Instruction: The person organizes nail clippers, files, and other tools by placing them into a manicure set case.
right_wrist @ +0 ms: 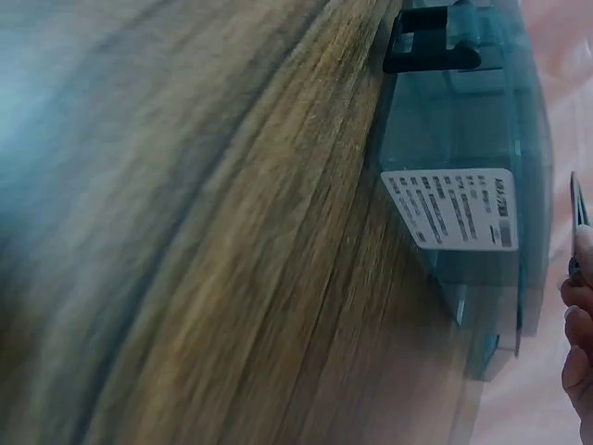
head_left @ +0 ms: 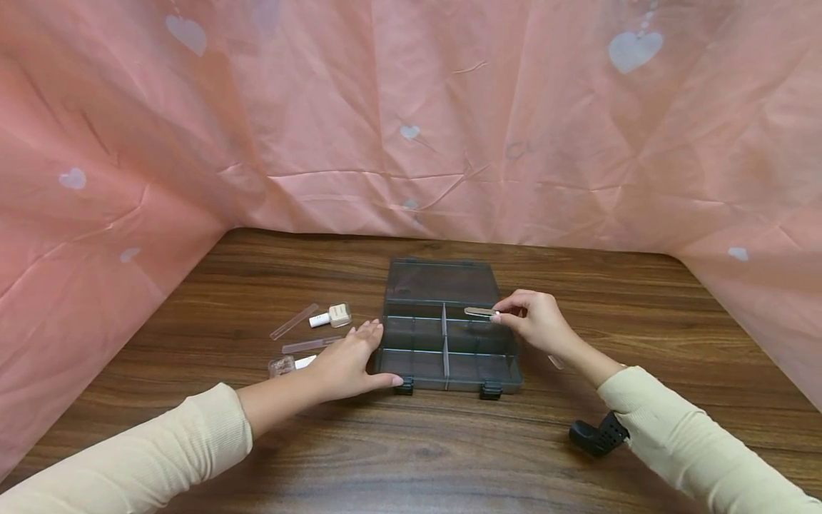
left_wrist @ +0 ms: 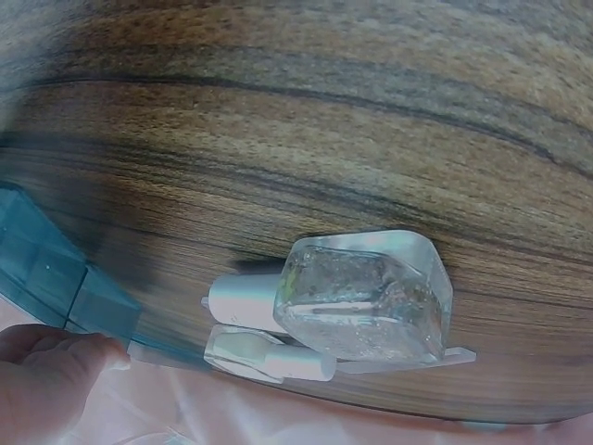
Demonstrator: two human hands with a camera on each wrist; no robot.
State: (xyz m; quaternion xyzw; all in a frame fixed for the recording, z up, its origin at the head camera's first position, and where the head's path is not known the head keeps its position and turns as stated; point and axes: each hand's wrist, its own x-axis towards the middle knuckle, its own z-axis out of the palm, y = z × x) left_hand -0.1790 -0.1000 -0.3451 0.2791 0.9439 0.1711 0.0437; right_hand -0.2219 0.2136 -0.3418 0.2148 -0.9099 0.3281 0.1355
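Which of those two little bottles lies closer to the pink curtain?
The cream bottle: it lies farther back, while the clear bottle is closer to the left sleeve.

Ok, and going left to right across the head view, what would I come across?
Left sleeve → farther clear plastic strip → white-capped bottle of cream nail polish → gray translucent compartment box → right hand → right sleeve.

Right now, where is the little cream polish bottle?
In the head view, the cream polish bottle lies on the table left of the dark box, just beyond the left hand, near a clear strip.
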